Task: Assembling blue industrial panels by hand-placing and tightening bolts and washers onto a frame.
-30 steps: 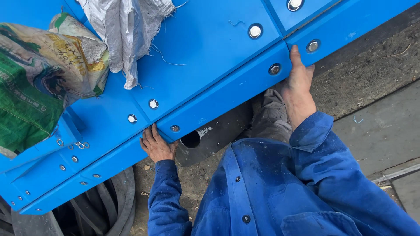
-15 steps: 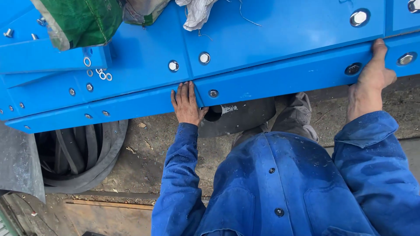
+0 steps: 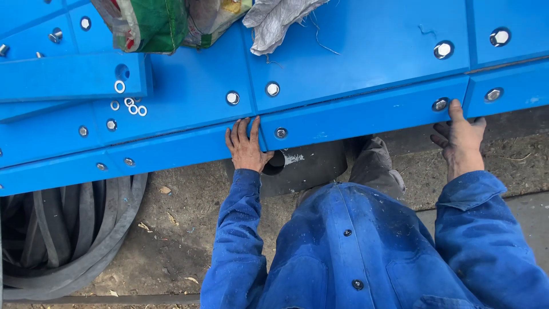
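Observation:
A long blue bolted metal panel (image 3: 354,74) runs across the top of the head view. My left hand (image 3: 246,146) lies flat, fingers spread, on its lower edge strip next to a bolt head (image 3: 281,133). My right hand (image 3: 460,137) reaches up farther right, one finger touching the strip beside another bolt (image 3: 440,104), the other fingers curled under the edge. Neither hand holds a tool. My blue jacket fills the lower half.
Several loose washers (image 3: 129,105) lie on the panel at left. A green-printed sack (image 3: 154,23) and a grey cloth (image 3: 274,23) rest on top. Coiled black rubber belting (image 3: 74,229) sits on the dirt ground at lower left. A dark cylinder (image 3: 297,166) shows under the panel.
The view has swung, so the panel now looks more level. Both hands stay on the lower edge strip at nearly the same spots.

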